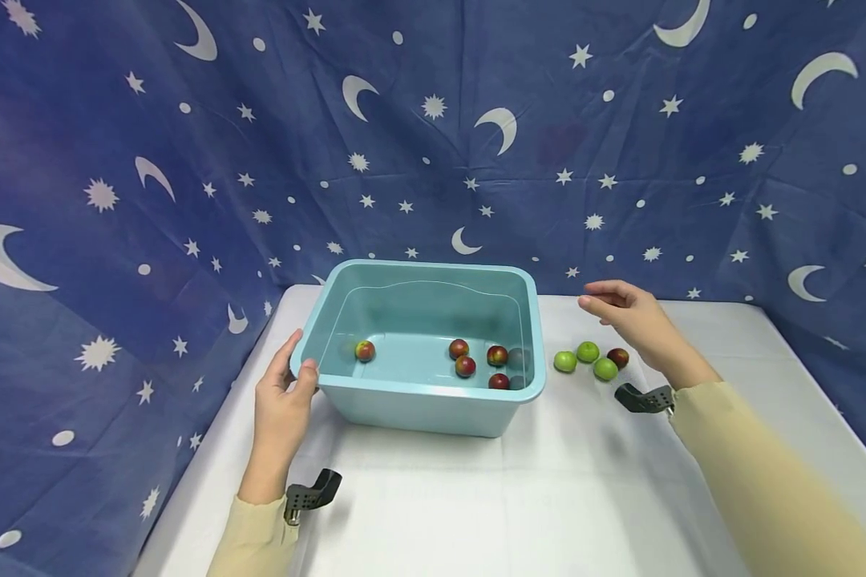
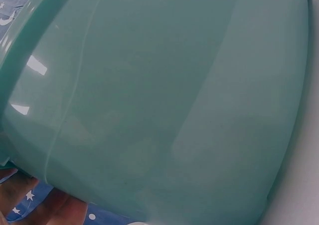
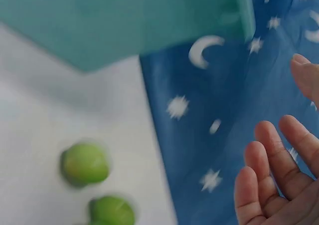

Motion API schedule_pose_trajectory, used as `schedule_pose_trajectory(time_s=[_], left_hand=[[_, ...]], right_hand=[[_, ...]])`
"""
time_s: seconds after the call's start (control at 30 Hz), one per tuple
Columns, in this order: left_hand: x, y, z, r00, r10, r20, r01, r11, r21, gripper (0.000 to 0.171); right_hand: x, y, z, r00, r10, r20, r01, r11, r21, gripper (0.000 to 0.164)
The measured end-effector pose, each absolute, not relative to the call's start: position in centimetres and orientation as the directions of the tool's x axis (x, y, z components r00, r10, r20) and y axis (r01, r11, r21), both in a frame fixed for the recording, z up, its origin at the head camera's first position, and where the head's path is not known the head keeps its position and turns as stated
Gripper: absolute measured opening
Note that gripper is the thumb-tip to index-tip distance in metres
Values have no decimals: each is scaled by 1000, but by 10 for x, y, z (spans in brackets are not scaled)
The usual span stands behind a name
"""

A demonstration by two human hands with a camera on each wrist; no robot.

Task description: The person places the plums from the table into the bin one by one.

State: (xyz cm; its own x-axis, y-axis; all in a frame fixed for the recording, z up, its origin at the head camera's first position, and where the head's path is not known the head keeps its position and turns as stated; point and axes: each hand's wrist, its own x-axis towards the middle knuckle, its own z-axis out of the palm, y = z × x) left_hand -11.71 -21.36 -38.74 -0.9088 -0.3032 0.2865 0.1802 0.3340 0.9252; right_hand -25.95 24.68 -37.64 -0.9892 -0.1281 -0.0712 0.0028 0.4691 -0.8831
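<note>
Nearest us, the left hand (image 1: 283,398) clamps its fingers on the rim of a blue bin (image 1: 418,410) that stands on the table (image 1: 418,505) and contains five reddish fruits (image 1: 465,366). To the bin's right we see three green fruits (image 1: 565,361), one dark red fruit (image 1: 618,357), then the right hand (image 1: 638,320), fingers slightly apart, before a starry cloth (image 1: 404,120).

Bin walls (image 1: 418,410) bar every way but above.

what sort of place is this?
Likely a staged recording setup rather than a lived-in room: blue moon-and-star fabric hangs behind and beside a white-covered table, and black devices are worn at both wrists.
</note>
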Motion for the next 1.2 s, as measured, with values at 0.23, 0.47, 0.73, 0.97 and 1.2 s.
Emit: schedule_pose_trajectory(time_s=[0.23,0.47,0.73,0.97,1.2], left_hand=[[-117,-213,-387,-911,-300,284,182,323,929,49],[-118,-215,-388,-910,-303,283,182,321,929,50],[-119,-214,-389,-911,-299,285,192,304,933,50],[-121,-215,-391,-914,-299,274,182,301,936,51],[-119,-214,-390,-912,-299,280,193,291,937,49]], right_hand=[[-256,283,-421,-993,-19,-118,93,496,-863,83],[-253,309,-454,-983,13,-185,165,516,-840,89],[-254,322,-476,-953,29,-301,274,502,-820,91],[-254,326,-487,-945,12,-327,281,541,-793,94],[-254,327,-491,-955,-17,-297,230,589,-774,88]])
